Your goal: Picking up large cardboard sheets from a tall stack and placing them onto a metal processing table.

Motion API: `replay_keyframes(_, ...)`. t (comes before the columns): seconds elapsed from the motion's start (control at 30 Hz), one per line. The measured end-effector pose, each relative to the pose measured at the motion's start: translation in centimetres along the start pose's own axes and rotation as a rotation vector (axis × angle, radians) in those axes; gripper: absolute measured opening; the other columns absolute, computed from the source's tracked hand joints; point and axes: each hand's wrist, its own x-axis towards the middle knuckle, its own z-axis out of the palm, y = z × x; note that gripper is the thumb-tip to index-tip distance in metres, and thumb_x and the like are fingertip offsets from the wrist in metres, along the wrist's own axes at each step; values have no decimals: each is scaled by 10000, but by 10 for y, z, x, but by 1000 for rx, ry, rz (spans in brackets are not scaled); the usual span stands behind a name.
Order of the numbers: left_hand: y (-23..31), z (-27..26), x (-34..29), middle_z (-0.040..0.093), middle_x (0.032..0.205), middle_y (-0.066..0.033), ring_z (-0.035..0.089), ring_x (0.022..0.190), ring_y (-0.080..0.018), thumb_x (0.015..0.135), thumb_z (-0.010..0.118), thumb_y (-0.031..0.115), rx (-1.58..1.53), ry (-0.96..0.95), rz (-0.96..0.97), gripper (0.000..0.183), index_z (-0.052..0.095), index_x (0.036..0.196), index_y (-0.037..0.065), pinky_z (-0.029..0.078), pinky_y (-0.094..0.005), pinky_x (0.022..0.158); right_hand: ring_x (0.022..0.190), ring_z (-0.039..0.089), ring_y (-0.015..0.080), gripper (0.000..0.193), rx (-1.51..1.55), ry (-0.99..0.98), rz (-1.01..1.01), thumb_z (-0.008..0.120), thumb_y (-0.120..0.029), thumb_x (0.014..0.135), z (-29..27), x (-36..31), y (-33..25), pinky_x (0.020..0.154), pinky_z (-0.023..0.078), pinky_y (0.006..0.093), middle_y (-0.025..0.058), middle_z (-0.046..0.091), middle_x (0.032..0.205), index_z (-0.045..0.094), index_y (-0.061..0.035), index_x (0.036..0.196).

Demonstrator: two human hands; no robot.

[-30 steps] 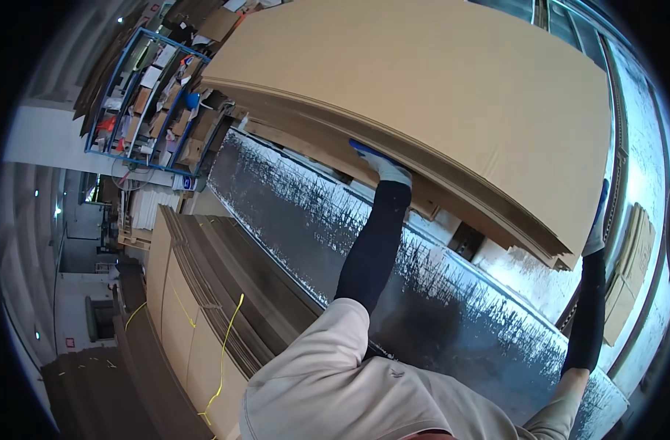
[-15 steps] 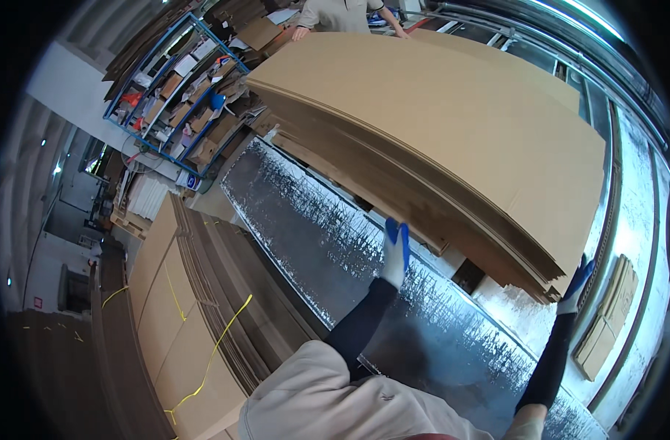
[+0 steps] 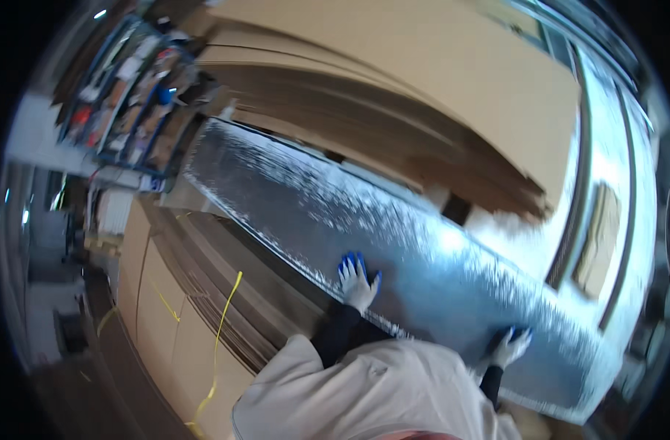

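My left hand point(image 3: 358, 282), in a white glove with blue fingertips, has its fingers spread over the near part of a long, worn metal tabletop point(image 3: 276, 198). My right hand point(image 3: 512, 347), gloved alike, is over the right end of the same top with its fingers apart and holds nothing. Whether either palm presses on the metal I cannot tell. Beyond the table lies a thick stack of large brown cardboard sheets point(image 3: 452, 66), blurred, with gaps between layers at its left end. Neither hand touches the stack.
Close on the left stands another cardboard stack point(image 3: 181, 315) tied with yellow strap point(image 3: 219, 330). A blue rack point(image 3: 130, 95) full of mixed items is at the far left. On the right, a small tied cardboard bundle point(image 3: 599, 238) lies on a pale surface between dark rails.
Both hands have drawn back toward me; the right one has left the cardboard stack's edge. The view has shifted, and the other person at the far side is out of sight.
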Motion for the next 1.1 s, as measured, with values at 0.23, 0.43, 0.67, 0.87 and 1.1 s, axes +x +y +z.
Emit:
replay_keyframes(0.23, -1, 27, -16, 276, 1342, -323, 218, 1285, -424, 801, 495, 482, 64, -54, -106, 772, 303, 1311, -65, 116, -511, 1062, 1282, 271, 331, 652, -229, -45, 100, 452, -398, 851, 16, -14, 8, 1064, 142, 457, 197, 290, 1396, 271, -48, 1371)
replay_keyframes(0.43, 8, 23, -17, 211, 1401, -267, 188, 1310, -386, 813, 482, 482, 120, 17, -80, 772, 259, 1347, -29, 120, -479, 1070, 1280, 276, 333, 656, -147, 40, 88, 474, -399, 827, 23, -21, 21, 1070, 145, 443, 186, 301, 1393, 305, -47, 1355)
replay_keyframes(0.67, 18, 33, -36, 259, 1381, -267, 227, 1293, -395, 856, 426, 449, 122, 38, -199, 699, 274, 1343, -29, 153, -479, 1061, 1294, 237, 360, 670, -56, 19, 67, 478, -411, 815, 18, -20, 23, 1068, 127, 462, 195, 289, 1398, 315, -36, 1346)
replay_keyframes(0.87, 48, 44, -71, 270, 1373, -273, 239, 1287, -400, 868, 393, 458, 158, 57, -280, 707, 270, 1334, -59, 155, -482, 1060, 1295, 223, 375, 676, -3, -107, -105, 495, -419, 820, 2, -24, 42, 1066, 104, 480, 210, 274, 1399, 311, -35, 1344)
replay_keyframes(1.1, 60, 38, -66, 250, 1392, -260, 180, 1319, -367, 838, 413, 510, 115, 13, -426, 759, 264, 1350, -31, 97, -471, 1079, 1295, 257, 336, 636, -114, -14, 104, 476, -391, 862, -13, 15, 137, 1045, 182, 469, 198, 277, 1404, 287, -39, 1357)
